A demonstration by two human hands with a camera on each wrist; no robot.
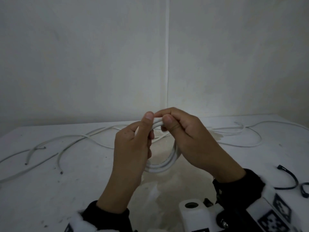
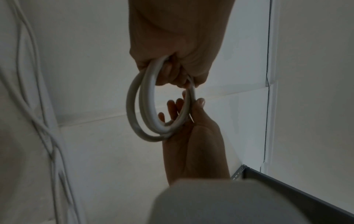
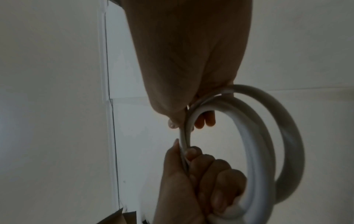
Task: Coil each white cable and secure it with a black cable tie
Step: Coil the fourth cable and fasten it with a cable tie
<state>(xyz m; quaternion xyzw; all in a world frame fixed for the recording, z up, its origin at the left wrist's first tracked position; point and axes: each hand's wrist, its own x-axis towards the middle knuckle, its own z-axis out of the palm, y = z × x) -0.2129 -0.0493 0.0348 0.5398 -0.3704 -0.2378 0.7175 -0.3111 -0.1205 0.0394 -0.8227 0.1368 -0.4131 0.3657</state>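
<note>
While both hands pinch the top of the coiled white cable [image 1: 164,163], left hand [image 1: 132,153] and right hand [image 1: 192,141] side by side, the coil hangs upright below them, and the black cable ties [image 1: 291,180] lie well right of it, nearer the right hand.

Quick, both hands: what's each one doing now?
Left hand: closed, gripping the coiled white cable.
Right hand: closed, pinching the same coil's top.

Sleeves: black cuffs [image 1: 107,213] at both wrists.
Left wrist mount: white housing [image 1: 80,223], only partly in frame.
Right wrist mount: white block [image 1: 194,209] with round socket; black-and-white square markers [image 1: 275,213], possibly tracking tags.
Hands: bare, left hand [image 1: 132,148], right hand [image 1: 192,139].
</note>
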